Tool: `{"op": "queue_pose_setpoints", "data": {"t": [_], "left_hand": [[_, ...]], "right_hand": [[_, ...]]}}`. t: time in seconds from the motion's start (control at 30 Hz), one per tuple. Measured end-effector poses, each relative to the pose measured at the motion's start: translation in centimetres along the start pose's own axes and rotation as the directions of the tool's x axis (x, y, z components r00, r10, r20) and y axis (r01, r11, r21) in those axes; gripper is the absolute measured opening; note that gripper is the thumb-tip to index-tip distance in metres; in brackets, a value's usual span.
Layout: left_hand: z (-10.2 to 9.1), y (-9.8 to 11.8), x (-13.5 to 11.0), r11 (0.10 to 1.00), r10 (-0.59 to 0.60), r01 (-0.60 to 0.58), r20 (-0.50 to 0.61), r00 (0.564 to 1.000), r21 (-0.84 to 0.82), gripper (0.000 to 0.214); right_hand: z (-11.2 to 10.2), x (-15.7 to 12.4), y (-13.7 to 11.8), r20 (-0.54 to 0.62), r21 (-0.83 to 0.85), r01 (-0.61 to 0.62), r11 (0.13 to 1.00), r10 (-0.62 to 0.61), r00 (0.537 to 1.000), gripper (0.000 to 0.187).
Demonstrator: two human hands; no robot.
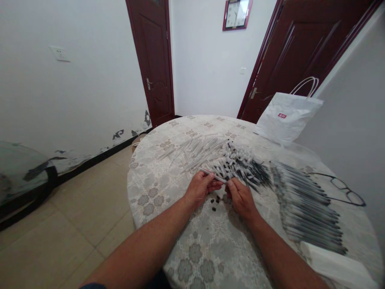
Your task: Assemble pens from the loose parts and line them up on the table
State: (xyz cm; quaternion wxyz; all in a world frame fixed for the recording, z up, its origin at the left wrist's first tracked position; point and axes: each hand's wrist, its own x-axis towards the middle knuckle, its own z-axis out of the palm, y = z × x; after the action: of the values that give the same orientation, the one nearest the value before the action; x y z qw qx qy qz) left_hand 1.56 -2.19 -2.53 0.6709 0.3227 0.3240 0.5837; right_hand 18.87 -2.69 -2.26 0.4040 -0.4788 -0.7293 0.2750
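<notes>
My left hand (201, 188) and my right hand (240, 196) meet over a round table (168, 188) with a flowered cloth. Both are closed on one thin pen tube (213, 175) that spans between them. Right behind my hands lies a heap of white pen tubes (201, 150) and a pile of pens with black ends (243, 164). Small black caps (215, 202) are scattered on the cloth under my hands.
A row of several assembled dark pens (306, 204) lies at the right, with black-framed glasses (343, 188) beyond them. A white paper bag (285, 116) stands at the table's far edge. Two dark red doors, a wall clock (237, 14) and a tiled floor (75, 216) surround the table.
</notes>
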Motion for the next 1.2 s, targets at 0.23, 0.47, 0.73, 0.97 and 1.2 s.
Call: {"op": "queue_pose_setpoints", "data": {"t": [0.23, 0.47, 0.73, 0.97, 1.2], "left_hand": [[0.1, 0.1, 0.0, 1.000, 0.000, 0.000, -0.013, 1.000, 0.005, 0.029], [-0.2, 0.2, 0.1, 0.999, -0.007, 0.008, -0.009, 1.000, 0.043, 0.029], [-0.2, 1.3, 0.0, 0.959, 0.020, -0.025, 0.019, 1.000, 0.281, 0.032], [-2.3, 5.7, 0.8, 0.838, 0.272, -0.185, -0.099, 0.957, 0.513, 0.039], [-3.5, 7.1, 2.2, 0.315, 0.319, -0.138, 0.032, 0.947, 0.939, 0.018]], "right_hand": [[-0.1, 0.1, 0.2, -0.032, 0.025, 0.010, 1.000, -0.009, 0.999, 0.030], [-0.3, 0.0, -0.2, -0.031, 0.019, 0.012, 1.000, -0.012, 0.999, 0.032], [-0.5, 0.3, -0.2, -0.066, 0.007, 0.097, 0.995, -0.097, 0.993, 0.023], [-1.2, 1.0, 0.3, -0.225, -0.142, 0.122, 0.982, -0.152, 0.962, 0.024], [-1.9, 1.8, 2.1, -0.352, -0.185, 0.042, 0.982, -0.106, 0.930, 0.025]]}}
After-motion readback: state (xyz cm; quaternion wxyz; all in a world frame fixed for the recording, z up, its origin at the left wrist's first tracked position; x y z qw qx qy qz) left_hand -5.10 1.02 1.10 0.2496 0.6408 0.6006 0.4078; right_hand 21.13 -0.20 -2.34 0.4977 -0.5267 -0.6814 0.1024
